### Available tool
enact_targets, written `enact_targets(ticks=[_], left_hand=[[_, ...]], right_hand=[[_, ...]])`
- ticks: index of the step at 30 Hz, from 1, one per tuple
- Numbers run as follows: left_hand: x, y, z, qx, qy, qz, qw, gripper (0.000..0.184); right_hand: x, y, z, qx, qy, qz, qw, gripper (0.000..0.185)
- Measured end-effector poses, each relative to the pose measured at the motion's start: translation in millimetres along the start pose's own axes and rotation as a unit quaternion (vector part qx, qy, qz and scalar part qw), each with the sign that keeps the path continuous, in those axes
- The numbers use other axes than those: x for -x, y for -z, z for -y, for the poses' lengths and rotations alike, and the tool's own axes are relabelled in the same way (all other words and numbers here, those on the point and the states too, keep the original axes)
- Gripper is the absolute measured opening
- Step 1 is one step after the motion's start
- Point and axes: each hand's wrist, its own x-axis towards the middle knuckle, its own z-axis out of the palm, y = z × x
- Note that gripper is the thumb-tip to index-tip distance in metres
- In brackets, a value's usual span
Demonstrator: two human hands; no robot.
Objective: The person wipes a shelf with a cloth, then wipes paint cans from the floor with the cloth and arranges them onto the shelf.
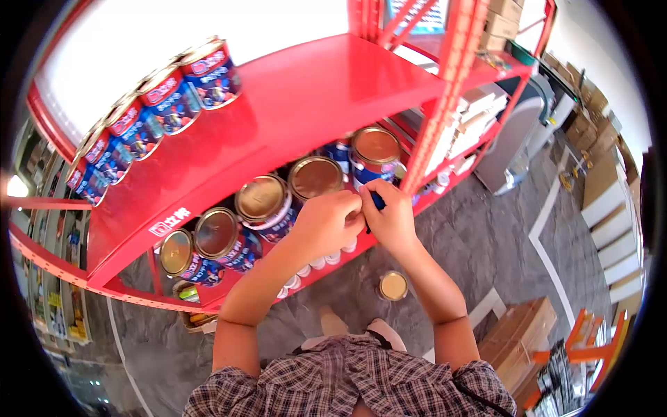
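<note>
My left hand [329,221] is closed in a loose fist in front of the red shelf, its fingers curled. Right beside it, my right hand [390,213] is closed too, thumb and fingertips meeting the left hand. A small dark blue bit shows by the right fingers; whether it is held or lies behind them, I cannot tell. Just behind the hands stand paint cans with gold lids, among them a white-rimmed can [376,149] and another can [315,178]. A further can [393,285] stands on the floor below my right hand.
The red shelf board [299,90] carries a row of blue and red paint cans [210,75] at its left. A red upright post [445,97] rises to the right. A cardboard box [517,340] lies on the floor at lower right, near an orange frame [587,340].
</note>
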Motion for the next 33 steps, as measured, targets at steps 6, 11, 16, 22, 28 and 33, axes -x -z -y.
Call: enact_targets(ticks=[6,11,16,22,28,33], left_hand=[[5,-109,-40,0.105,0.026,0.12,0.987,0.018],[15,-246,-68,0.184,0.053,0.198,0.961,0.017],[69,-372,-59,0.209,0.217,0.298,0.906,0.02],[162,-491,-2,0.161,0.342,0.316,0.87,0.025],[230,-590,78,0.093,0.372,0.276,0.881,0.02],[281,-654,141,0.125,0.411,0.256,0.866,0.018]], right_hand=[[87,83,-56,-0.014,-0.13,0.002,0.991,0.01],[172,163,-123,0.034,-0.266,-0.002,0.963,0.011],[274,220,-195,0.054,-0.438,0.03,0.897,0.018],[401,227,-279,0.046,-0.555,-0.009,0.83,0.027],[519,173,-383,0.06,-0.62,-0.025,0.782,0.036],[592,113,-456,0.128,-0.63,0.056,0.764,0.057]])
